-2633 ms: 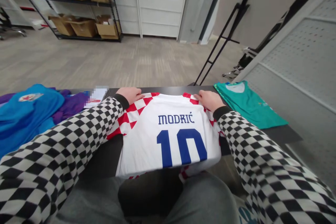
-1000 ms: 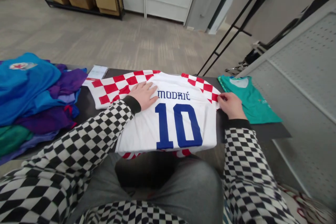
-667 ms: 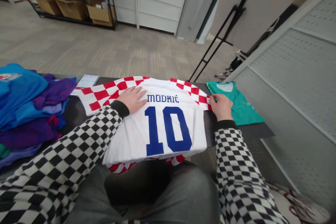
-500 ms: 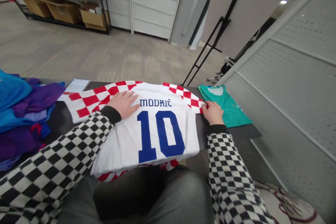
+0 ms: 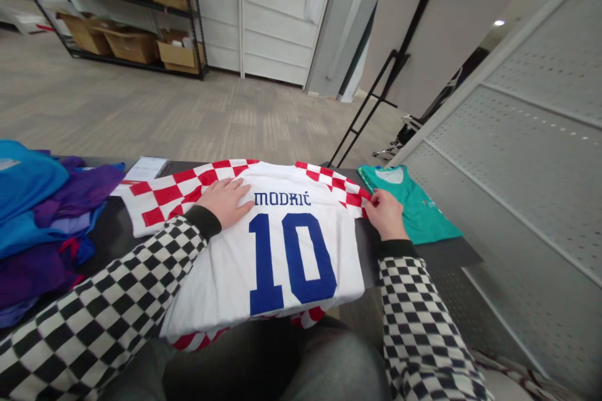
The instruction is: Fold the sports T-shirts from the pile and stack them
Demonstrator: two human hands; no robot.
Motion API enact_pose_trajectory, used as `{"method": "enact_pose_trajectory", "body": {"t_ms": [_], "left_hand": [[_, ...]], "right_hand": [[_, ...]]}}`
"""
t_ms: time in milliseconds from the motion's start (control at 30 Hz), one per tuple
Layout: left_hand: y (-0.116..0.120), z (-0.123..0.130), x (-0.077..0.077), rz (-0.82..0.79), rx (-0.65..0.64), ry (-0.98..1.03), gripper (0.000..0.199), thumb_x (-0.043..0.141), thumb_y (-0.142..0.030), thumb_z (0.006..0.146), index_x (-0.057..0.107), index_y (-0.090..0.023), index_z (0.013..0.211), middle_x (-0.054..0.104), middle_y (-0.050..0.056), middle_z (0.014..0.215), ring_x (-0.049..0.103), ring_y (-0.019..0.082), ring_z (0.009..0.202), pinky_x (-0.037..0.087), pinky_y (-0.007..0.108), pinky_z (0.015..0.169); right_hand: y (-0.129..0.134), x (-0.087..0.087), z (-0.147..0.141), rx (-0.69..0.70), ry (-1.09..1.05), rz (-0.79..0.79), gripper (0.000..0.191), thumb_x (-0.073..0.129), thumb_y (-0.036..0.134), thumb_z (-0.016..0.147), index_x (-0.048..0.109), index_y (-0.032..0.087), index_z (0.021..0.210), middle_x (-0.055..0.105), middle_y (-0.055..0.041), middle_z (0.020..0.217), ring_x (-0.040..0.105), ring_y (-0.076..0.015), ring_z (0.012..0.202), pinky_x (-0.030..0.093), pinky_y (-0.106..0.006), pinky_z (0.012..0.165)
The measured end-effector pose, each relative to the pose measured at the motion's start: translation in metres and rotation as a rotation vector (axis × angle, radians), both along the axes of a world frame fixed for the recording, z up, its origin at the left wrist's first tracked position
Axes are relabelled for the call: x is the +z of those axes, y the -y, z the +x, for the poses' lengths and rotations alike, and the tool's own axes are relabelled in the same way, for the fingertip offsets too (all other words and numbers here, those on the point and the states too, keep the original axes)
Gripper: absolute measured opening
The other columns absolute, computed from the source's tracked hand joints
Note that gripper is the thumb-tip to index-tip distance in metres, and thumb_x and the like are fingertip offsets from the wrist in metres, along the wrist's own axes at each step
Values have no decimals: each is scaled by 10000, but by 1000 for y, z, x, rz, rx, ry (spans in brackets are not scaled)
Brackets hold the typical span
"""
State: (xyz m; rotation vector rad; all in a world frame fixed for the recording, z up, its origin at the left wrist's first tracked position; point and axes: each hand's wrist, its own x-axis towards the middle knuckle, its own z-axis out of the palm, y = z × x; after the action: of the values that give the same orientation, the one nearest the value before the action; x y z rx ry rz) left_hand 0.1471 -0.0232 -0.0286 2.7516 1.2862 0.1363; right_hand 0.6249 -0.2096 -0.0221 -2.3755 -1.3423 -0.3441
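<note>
Two hands are on the jersey [image 5: 301, 257], which lies on the dark table [image 5: 446, 250] and droops over the edge nearest me. (It's light, soft cloth, so it should slump wherever I let go.) My left hand [image 5: 226, 202] rests open and flat on the back, gripping nothing. My right hand [image 5: 386, 215] seems to pinch the checked sleeve [image 5: 350, 191] at its edge, the best place to take hold.

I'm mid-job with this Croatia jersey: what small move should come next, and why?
Probably fold the red-and-white checked sleeve inward over the jersey's white back with the right hand. That hand already pinches the sleeve's edge, while the left hand lies flat on the jersey and can pin it.
</note>
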Motion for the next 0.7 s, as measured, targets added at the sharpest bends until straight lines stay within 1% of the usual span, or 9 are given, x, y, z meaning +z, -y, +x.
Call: {"method": "enact_pose_trajectory", "body": {"t_ms": [67,133,233,300,367,467,533,600,700], "left_hand": [[0,0,-1,-9,-2,3,784,361,-694,1102,607,-222,1676,495,131,1800,435,450,1642,332,624,1356],[0,0,-1,-14,-2,10,783,362,-689,1103,604,-218,1679,494,134,1800,426,458,1647,334,634,1354],[3,2,2,-19,8,20,763,383,-681,1100,610,-230,1672,497,133,1797,423,452,1651,339,635,1353],[6,2,6,-23,18,22,749,393,-670,1099,608,-235,1669,497,132,1798,426,443,1650,341,630,1352],[10,1,11,-24,21,18,746,417,-664,1087,617,-220,1653,514,149,1779,451,442,1627,352,626,1342],[18,-3,20,-23,20,5,751,487,-701,1035,670,-211,1575,598,171,1679,551,445,1508,422,619,1281],[23,-5,24,0,15,10,717,544,-700,999,712,-210,1495,653,176,1596,598,437,1433,442,615,1259],[25,-6,24,40,11,40,672,569,-655,993,722,-201,1464,659,179,1590,589,425,1454,394,613,1308],[20,-3,17,25,40,61,717,466,-619,1066,612,-202,1631,501,163,1782,428,419,1651,252,635,1396]], "right_hand": [[-1,-2,-1,-28,-19,-8,166,658,391,925,681,230,961,798,-139,1162,675,-349,1139,432,-488,1062],[-2,-3,-3,-53,-7,32,303,617,469,992,711,217,1132,805,-144,1164,671,-362,1161,407,-516,1106],[-2,-2,-9,-59,28,41,381,560,412,1039,717,205,1319,806,-149,1201,663,-362,1194,394,-518,1108],[-2,-1,-11,-77,59,-13,409,582,342,1010,735,202,1362,797,-162,1237,655,-366,1199,402,-511,1081],[-2,0,-13,-102,91,-46,410,569,289,996,769,198,1342,785,-173,1253,651,-367,1188,410,-506,1054],[-3,1,-14,-102,121,-6,409,512,265,1021,798,186,1303,782,-176,1220,658,-361,1161,425,-502,1042],[-6,1,-14,-68,137,37,437,508,310,1045,787,165,1348,776,-194,1271,661,-371,1180,445,-503,1054],[-12,1,-12,-14,148,55,496,490,356,1074,751,133,1433,754,-220,1383,659,-383,1243,467,-506,1086],[-27,1,-7,60,144,15,557,410,346,1119,684,92,1533,714,-239,1500,649,-373,1343,474,-485,1150]]}}
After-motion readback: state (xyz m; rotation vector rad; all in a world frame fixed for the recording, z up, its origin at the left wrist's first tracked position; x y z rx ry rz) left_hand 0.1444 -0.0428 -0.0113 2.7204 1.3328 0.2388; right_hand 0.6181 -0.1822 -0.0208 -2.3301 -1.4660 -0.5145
